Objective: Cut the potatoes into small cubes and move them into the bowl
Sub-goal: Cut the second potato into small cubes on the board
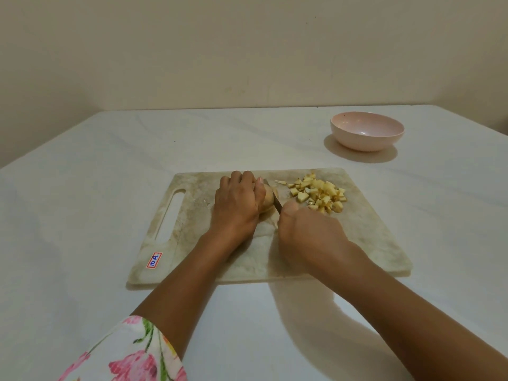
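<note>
A worn pale cutting board [365,237] lies in front of me. My left hand [236,204] curls over a potato [268,200] near the board's middle and holds it down; most of the potato is hidden under the fingers. My right hand [310,232] grips a knife [276,202], whose dark blade crosses the potato's right side; the handle is hidden in the fist. A pile of small potato cubes [319,195] sits on the board's far right part. A pink bowl [367,134] stands beyond the board at the right, and it looks empty.
The board lies on a white table [82,188] whose far edge meets a beige wall. The board has a handle slot [170,213] on its left side and a small red-framed label [154,260] at its near left corner.
</note>
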